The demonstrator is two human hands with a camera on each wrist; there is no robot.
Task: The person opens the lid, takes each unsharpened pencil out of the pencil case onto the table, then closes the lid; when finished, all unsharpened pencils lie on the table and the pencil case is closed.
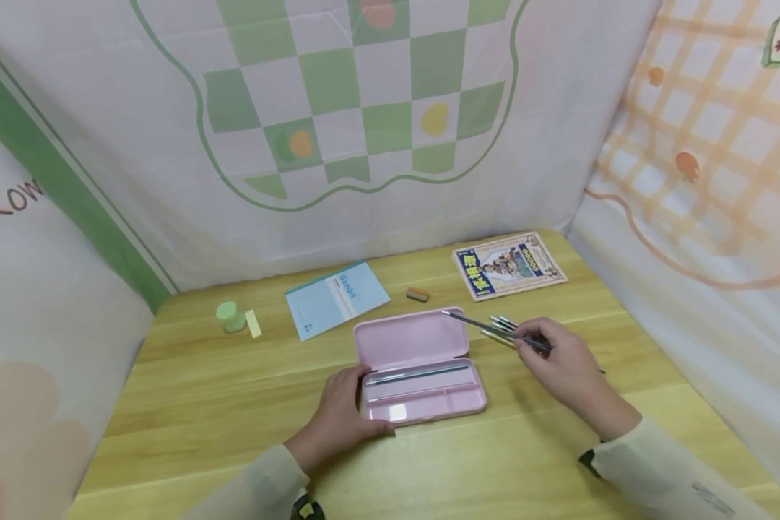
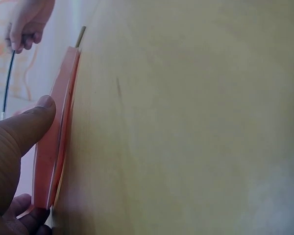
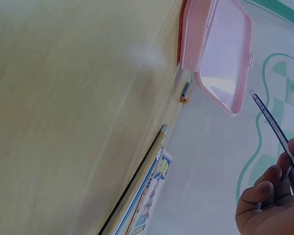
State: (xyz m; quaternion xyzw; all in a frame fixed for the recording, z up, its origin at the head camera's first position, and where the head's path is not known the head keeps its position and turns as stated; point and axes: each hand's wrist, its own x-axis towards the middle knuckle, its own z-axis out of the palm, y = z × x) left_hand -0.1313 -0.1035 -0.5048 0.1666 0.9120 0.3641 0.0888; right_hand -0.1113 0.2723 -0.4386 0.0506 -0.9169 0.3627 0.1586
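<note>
A pink pencil case (image 1: pixel 412 339) lies with its lid raised at the middle of the table, and at least one dark pencil (image 1: pixel 422 374) rests in its rear compartment. My left hand (image 1: pixel 343 413) grips the left end of the case, thumb along the front side (image 2: pixel 56 132) and fingers around the end. Above the table, right of the case, my right hand (image 1: pixel 562 365) pinches a dark pencil (image 3: pixel 272 121), its pale-tipped end pointing toward the lid. Several more pencils (image 1: pixel 499 334) lie on the table behind and below that hand, partly hidden by it.
Behind the case are a light blue notebook (image 1: pixel 338 300), a small orange-and-grey eraser-like block (image 1: pixel 417 295) and a colourful booklet (image 1: pixel 510 265). At the left stand a green rounded object (image 1: pixel 231 318) and a pale yellow strip (image 1: pixel 253 323). Printed cloth walls (image 1: pixel 390 217) enclose the table.
</note>
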